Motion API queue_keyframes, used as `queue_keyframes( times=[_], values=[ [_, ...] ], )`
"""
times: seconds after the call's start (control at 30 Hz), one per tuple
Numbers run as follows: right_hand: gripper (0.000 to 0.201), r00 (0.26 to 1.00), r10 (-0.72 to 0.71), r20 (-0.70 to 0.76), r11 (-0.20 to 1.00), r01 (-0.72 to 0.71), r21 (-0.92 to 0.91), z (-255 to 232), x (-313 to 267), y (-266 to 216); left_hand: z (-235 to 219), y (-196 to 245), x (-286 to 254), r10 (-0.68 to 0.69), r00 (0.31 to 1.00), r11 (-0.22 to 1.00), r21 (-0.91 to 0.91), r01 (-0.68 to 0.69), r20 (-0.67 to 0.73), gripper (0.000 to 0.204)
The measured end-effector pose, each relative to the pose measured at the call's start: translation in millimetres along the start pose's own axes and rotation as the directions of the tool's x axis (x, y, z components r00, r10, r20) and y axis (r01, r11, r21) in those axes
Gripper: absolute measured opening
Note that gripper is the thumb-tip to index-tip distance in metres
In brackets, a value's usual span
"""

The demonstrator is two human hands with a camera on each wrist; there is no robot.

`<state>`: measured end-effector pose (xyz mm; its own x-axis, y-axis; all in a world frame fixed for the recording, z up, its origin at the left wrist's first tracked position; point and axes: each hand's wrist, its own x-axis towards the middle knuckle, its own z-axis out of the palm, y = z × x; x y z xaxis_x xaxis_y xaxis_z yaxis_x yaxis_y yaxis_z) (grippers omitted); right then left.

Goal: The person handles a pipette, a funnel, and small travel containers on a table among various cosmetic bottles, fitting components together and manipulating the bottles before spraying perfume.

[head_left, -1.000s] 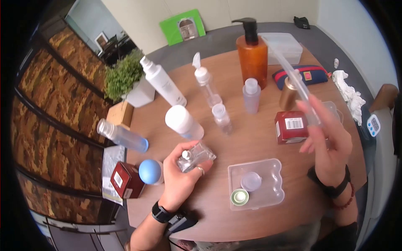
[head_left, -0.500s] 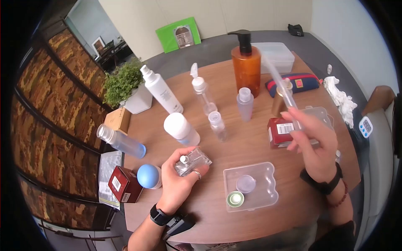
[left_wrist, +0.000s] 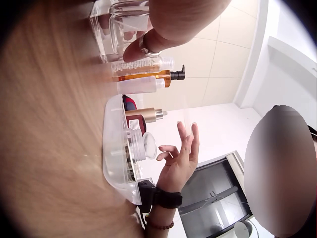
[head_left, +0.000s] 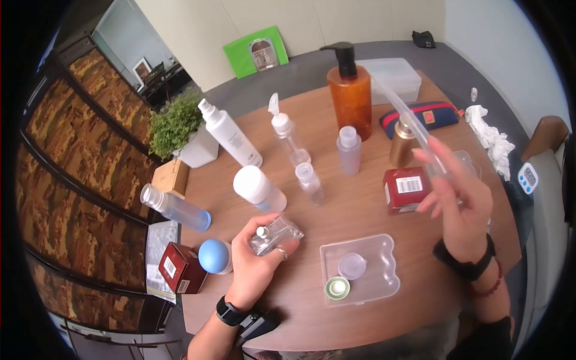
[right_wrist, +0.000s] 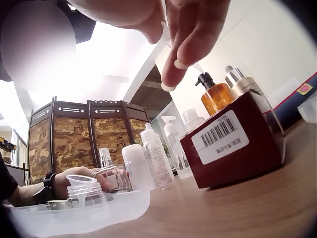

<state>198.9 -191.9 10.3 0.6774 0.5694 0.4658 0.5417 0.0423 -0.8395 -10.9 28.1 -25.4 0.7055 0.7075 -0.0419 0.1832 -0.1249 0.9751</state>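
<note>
My left hand (head_left: pixel 258 264) grips a clear glass perfume bottle (head_left: pixel 281 235) by its sides, low over the table. The bottle's small pale nozzle (head_left: pixel 262 232) points up between thumb and fingers. Above the table's right side, my right hand (head_left: pixel 463 204) pinches a long, slim, translucent plastic tube (head_left: pixel 399 102), blurred and slanting up toward the far left; its near end is hidden by the fingers. Between the hands lies a clear plastic tray (head_left: pixel 378 255) with a small clear jar (head_left: pixel 351 266) and a green-rimmed lid (head_left: pixel 337 288) in it.
A dark red box (head_left: pixel 407 190) stands just left of my right hand. Several bottles spread across the far side, including an amber pump bottle (head_left: pixel 350 99) and a white-capped bottle (head_left: pixel 259 187). A blue-topped container (head_left: pixel 214 256) stands close left of my left hand.
The head view has tilted slightly, shifting everything in it. My right hand with the tube swings a little left, then back right over the red box. My left hand keeps its grip on the perfume bottle.
</note>
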Motion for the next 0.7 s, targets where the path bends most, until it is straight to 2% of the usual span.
queue_keyframes(
  times=[0.1,0.17,0.27,0.4,0.47,0.5,0.57,0.7],
  values=[
    [0.043,0.999,0.028,0.028,0.999,-0.028,-0.021,3.9,2.6,6.9,0.7,0.7,0.2,0.009,1.0,1.0,0.018,-0.009,0.006,0.044],
    [0.044,0.998,0.063,-0.004,0.998,-0.063,0.018,1.6,3.1,2.6,1.1,-0.4,2.5,0.019,1.0,1.0,0.01,-0.019,0.016,0.044],
    [0.044,0.995,-0.015,-0.1,0.999,0.019,0.032,0.8,0.0,5.0,-0.3,0.4,-1.5,0.001,1.0,1.0,0.01,-0.001,-0.001,0.044],
    [0.044,0.997,-0.045,-0.062,0.999,0.044,-0.017,2.4,4.0,4.2,-0.7,-1.3,0.6,0.019,1.0,1.0,0.02,-0.019,0.009,0.044],
    [0.044,0.994,0.1,-0.05,0.994,-0.098,0.044,3.5,4.1,1.4,-0.3,-0.6,0.3,0.012,1.0,1.0,0.027,-0.012,0.011,0.044],
    [0.044,0.994,0.102,-0.049,0.994,-0.099,0.045,2.5,3.2,1.9,-0.4,0.5,0.0,0.006,1.0,0.999,0.036,-0.006,0.009,0.044],
    [0.043,0.993,-0.014,-0.113,1.0,0.017,0.025,0.1,1.1,2.5,-0.6,-0.2,0.1,0.005,1.0,0.999,0.036,-0.006,0.009,0.045],
    [0.042,0.993,-0.05,-0.105,0.998,0.054,0.036,-0.6,3.5,5.5,1.5,3.6,-0.8,-0.002,1.0,1.0,0.029,0.002,0.0,0.044]
  ],
)
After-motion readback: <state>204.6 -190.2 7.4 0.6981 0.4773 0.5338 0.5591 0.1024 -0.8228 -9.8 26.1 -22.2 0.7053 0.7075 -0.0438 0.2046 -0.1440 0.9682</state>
